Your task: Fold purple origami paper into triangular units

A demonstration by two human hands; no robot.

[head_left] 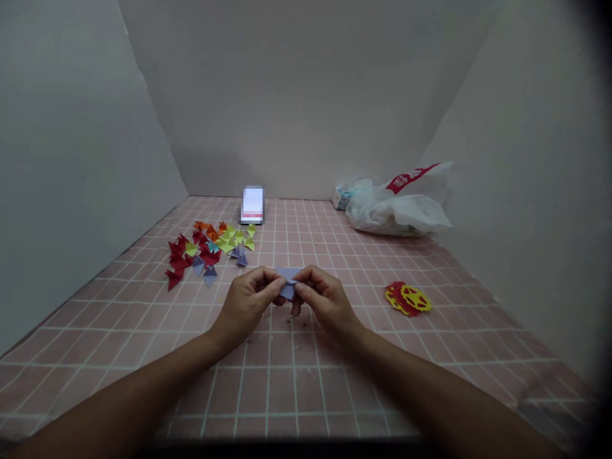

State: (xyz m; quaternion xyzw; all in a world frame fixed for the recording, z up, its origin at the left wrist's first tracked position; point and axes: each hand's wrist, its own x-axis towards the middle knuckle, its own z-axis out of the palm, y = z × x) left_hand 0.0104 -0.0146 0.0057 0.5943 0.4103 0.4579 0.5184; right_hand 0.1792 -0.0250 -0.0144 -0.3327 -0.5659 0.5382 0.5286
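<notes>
Between my two hands is a small piece of lavender folded paper [287, 291], held up over the middle of the table. My left hand [252, 294] pinches its left side between thumb and index finger. On the opposite side, the thumb and fingers of my right hand [324, 296] grip the paper too. A fold runs across its middle, and the lower part narrows downward. Fingertips hide some of its edges. To the left lies a loose group of folded paper pieces [180, 261] in red, orange, yellow-green, blue and lavender.
A pink table cover with white grid lines [296, 382] lies beneath. A phone with a lit screen [252, 205] stands at the back. A white plastic bag [396, 213] rests beside a tissue box [341, 197]. Red and yellow cut-out discs [415, 299] lie at right. Pale walls enclose three sides.
</notes>
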